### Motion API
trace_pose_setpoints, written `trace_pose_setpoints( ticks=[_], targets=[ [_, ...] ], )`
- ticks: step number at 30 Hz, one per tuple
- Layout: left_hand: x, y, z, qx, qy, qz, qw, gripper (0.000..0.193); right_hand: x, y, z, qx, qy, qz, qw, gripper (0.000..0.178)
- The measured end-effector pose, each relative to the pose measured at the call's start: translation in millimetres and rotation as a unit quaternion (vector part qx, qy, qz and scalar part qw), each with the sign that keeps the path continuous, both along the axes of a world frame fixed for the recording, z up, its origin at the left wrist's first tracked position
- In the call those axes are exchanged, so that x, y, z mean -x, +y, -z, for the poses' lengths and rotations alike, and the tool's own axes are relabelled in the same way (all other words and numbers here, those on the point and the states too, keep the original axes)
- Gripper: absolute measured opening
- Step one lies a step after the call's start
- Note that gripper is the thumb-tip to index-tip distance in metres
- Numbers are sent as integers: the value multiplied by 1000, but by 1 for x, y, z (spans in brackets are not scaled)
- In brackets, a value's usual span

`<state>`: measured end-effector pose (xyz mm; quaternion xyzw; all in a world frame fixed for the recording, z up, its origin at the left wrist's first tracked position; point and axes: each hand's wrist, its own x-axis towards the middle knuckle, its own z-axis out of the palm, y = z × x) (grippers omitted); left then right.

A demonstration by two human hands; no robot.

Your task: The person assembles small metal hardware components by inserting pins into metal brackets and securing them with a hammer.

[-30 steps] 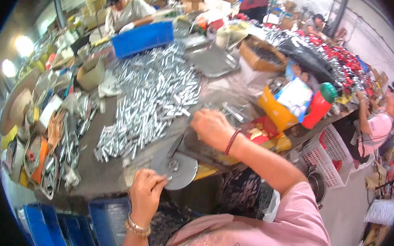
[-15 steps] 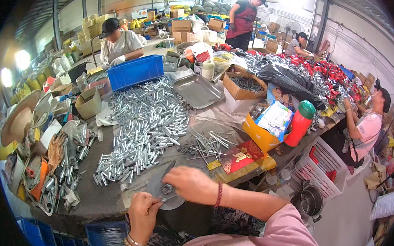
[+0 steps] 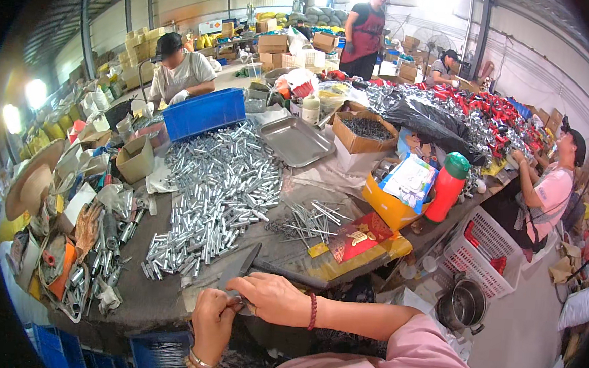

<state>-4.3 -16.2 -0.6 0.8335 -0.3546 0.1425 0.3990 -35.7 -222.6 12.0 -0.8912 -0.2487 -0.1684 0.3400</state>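
My left hand [image 3: 212, 319] is closed in a pinch at the table's near edge. Its fingertips meet those of my right hand [image 3: 275, 299], which is closed as well. Whatever is between the fingers is mostly hidden and too small to name. Just beyond them lies a flat grey metal plate [image 3: 234, 269], partly covered by my right hand. A dark tool resembling a hammer [image 3: 289, 274] rests beside the plate, its handle pointing right. Farther off spreads a big heap of short silver metal tubes [image 3: 216, 199].
Thin metal rods [image 3: 312, 220] and a red packet [image 3: 362, 237] lie right of the heap. Behind stand a blue bin [image 3: 204, 114], a steel tray [image 3: 297, 142] and an open carton [image 3: 365, 127]. A red flask [image 3: 448, 187] is at right. Co-workers surround the table.
My right hand has come down to the left hand, and their fingertips now meet. The round metal piece seen on the plate before is hidden. More of the dark tool shows.
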Motion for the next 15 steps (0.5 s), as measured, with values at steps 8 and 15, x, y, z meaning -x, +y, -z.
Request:
trace_pose_setpoints(
  ticks=[8,15],
  targets=[
    [-1,3,7,-1,57,-39,998,25,-3,14,-4,88,-90,-19,992,34],
    [0,7,11,9,56,-25,998,25,5,30,-12,148,-108,22,983,24]
  ],
)
